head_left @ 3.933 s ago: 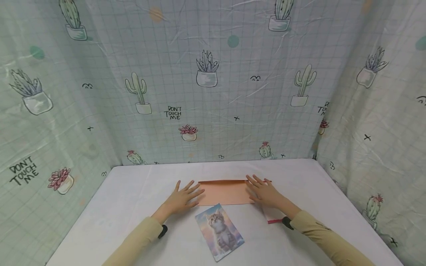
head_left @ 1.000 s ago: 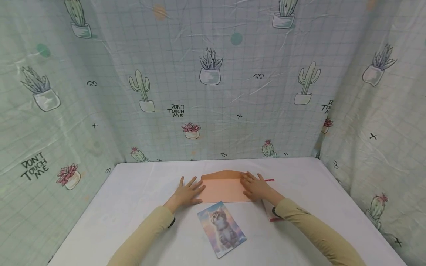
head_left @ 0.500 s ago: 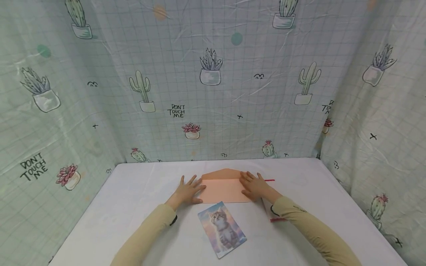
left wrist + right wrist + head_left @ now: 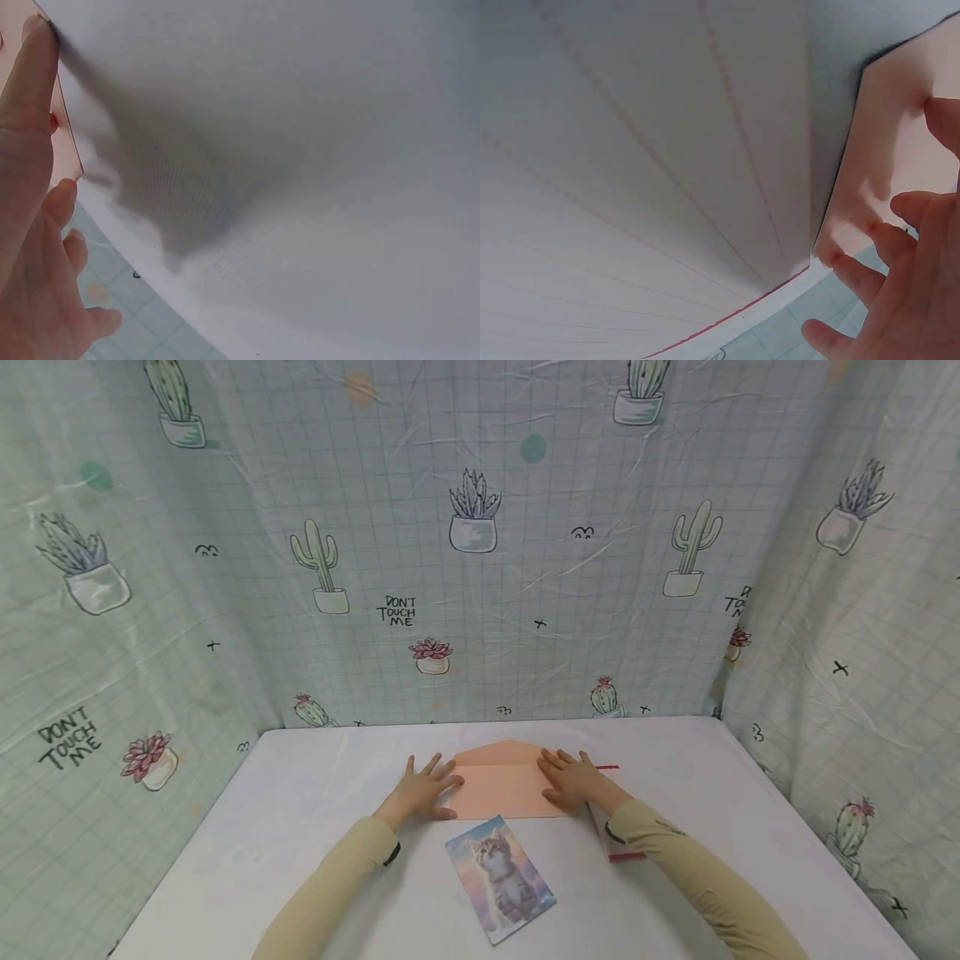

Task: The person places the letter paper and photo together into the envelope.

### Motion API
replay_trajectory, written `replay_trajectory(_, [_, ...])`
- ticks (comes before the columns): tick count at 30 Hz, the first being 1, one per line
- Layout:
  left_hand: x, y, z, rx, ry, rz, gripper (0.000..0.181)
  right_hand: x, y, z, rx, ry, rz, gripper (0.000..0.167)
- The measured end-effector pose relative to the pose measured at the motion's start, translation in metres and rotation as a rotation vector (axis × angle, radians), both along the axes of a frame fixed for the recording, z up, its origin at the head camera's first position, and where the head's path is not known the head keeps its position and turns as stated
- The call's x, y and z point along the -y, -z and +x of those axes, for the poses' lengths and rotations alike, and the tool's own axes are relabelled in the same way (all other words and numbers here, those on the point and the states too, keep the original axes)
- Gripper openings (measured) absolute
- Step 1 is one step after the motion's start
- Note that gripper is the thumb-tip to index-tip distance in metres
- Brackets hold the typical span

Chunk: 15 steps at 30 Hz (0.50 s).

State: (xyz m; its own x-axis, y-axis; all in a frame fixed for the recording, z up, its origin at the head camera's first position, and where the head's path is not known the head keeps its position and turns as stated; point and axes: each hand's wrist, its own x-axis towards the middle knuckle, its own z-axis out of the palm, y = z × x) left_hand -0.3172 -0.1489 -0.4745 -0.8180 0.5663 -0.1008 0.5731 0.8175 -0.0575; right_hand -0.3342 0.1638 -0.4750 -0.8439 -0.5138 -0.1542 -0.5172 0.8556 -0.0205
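A peach-coloured envelope (image 4: 502,791) lies flat on the white table, its pointed flap (image 4: 504,752) spread out on the far side. My left hand (image 4: 420,792) rests at the envelope's left edge, fingers spread. On its right end lies my right hand (image 4: 576,780), fingers extended over the envelope. The right wrist view shows those fingers (image 4: 907,196) against the peach paper. In the left wrist view, the left thumb (image 4: 34,60) touches the envelope's corner. A card with a kitten picture (image 4: 501,878) lies tilted just in front of the envelope.
Under the right forearm is a sheet of lined paper (image 4: 606,837) with red edges, partly hidden; its dotted lines show in the right wrist view. A cactus-print curtain (image 4: 480,585) hangs behind and beside the white table (image 4: 300,827).
Since the earliest frame, the envelope's flap has gone from mostly folded to lying flat at the back. The right hand has shifted slightly left. Over the last second, little has moved.
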Motion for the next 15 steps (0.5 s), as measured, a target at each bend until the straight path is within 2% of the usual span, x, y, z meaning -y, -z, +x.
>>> replay_trajectory(8, [-0.0012, -0.0047, -0.0003, 0.055, -0.012, 0.039, 0.067, 0.0009, 0.0022, -0.0059, 0.076, 0.042, -0.015, 0.062])
replay_trajectory(15, [0.0002, -0.0062, -0.0004, 0.068, -0.018, 0.064, 0.07, 0.0031, 0.0009, -0.0062, 0.113, 0.05, -0.033, 0.063])
